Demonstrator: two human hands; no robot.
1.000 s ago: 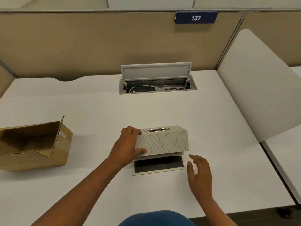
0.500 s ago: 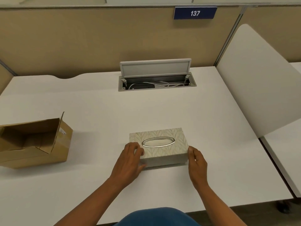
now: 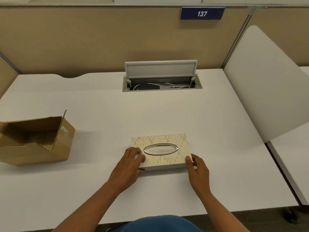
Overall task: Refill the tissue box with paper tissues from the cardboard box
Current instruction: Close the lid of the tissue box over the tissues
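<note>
The tissue box (image 3: 167, 160), pale with a leaf pattern and a silver oval slot on top, lies flat and upright on the white desk (image 3: 167, 114) near me. My left hand (image 3: 128, 166) grips its left end, fingers over the top edge. My right hand (image 3: 198, 171) holds the right front corner, thumb against the side. The brown cardboard box (image 3: 55, 148) lies on its side at the left, flaps open; its inside looks dark and I see no tissues there.
An open cable hatch (image 3: 161, 84) with its grey lid up and white cords inside sits at the desk's back centre. A white chair back (image 3: 267, 97) leans over the right edge. Beige partition walls enclose the desk.
The tissue box was tipped on its side with a dark base plate lying in front. It has been turned slot-up over that plate, and both hands have closed on its ends.
</note>
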